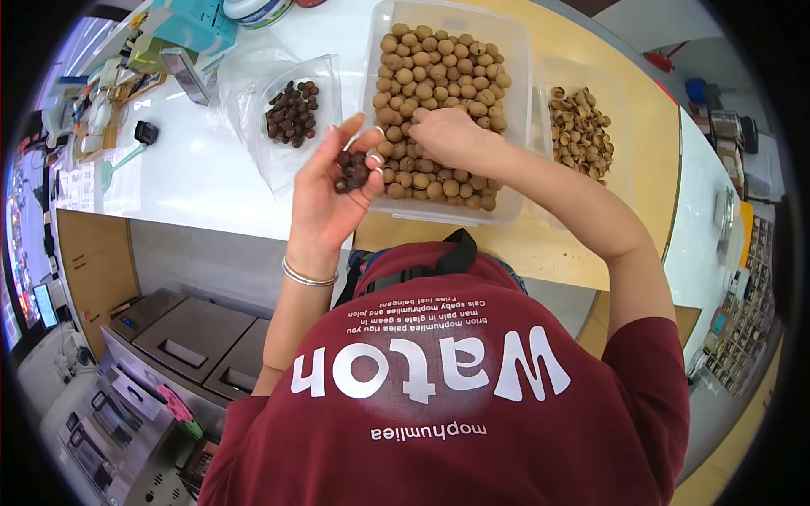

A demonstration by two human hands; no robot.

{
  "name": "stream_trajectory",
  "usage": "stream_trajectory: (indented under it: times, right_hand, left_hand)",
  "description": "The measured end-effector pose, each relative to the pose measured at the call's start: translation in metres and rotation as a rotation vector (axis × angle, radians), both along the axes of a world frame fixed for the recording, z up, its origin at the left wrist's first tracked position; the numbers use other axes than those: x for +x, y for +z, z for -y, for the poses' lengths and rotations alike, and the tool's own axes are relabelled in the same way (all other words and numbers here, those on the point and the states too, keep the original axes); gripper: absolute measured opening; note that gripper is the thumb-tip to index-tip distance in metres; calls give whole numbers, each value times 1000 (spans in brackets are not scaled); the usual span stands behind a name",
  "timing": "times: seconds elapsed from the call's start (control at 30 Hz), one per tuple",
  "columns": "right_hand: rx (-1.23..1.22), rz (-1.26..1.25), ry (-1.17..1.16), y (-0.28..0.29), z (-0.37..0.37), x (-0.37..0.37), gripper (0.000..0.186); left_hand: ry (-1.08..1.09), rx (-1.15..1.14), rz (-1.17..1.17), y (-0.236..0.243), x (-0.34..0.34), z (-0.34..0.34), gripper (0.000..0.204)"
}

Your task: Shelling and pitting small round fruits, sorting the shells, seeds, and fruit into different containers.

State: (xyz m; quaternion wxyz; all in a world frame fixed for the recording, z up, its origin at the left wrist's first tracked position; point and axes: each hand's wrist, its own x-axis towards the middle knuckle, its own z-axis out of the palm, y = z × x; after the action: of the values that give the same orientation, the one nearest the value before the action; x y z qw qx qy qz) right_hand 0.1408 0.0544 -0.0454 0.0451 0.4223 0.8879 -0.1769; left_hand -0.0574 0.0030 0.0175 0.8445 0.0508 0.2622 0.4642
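My left hand (pixel 321 202) is raised beside the plastic tub, palm up and fingers curled, cupping several dark brown peeled dried longans (pixel 353 172). In front of me stands the translucent plastic tub (pixel 516 59), filled with round tan dried longans in their shells (pixel 456 80). Over the middle of the tub my right hand (pixel 451 137) reaches down, fingers bent in among the fruit. What its fingertips grip, if anything, is hidden. More dark peeled longans (pixel 292 114) lie in a heap on a clear plastic bag (pixel 325 80) left of the tub.
Broken tan shells (pixel 580 135) fill a clear container (pixel 623 190) at the right. A phone (pixel 186 76) leans at the back left, near a turquoise box (pixel 194 24) and a white round tub (pixel 256 10). A green-handled tool (pixel 126 158) lies on the white tabletop (pixel 202 185).
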Motion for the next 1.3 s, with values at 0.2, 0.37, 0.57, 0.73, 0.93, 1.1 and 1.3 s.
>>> stream_trajectory:
  times: [0.2,0.37,0.57,0.73,0.93,1.1,1.3]
  right_hand:
    - [-216,-493,-197,80,13,20,23]
    - [-30,-505,-151,121,46,20,26]
    - [-29,-764,-321,115,65,25,28]
    - [104,-731,-390,95,72,20,27]
    - [114,-661,-329,86,72,22,24]
    - [111,-856,-369,78,68,21,26]
    - [-491,-1367,-679,68,65,30,27]
  left_hand:
    - [-17,26,-451,-1,14,10,37]
    - [-217,181,-490,10,38,9,28]
    - [-222,138,-329,2,44,10,28]
    - [-237,130,-378,2,50,13,26]
    - [-305,275,-585,-5,49,10,22]
    - [-226,272,-589,-3,51,6,21]
    - [-172,72,-365,-10,50,5,22]
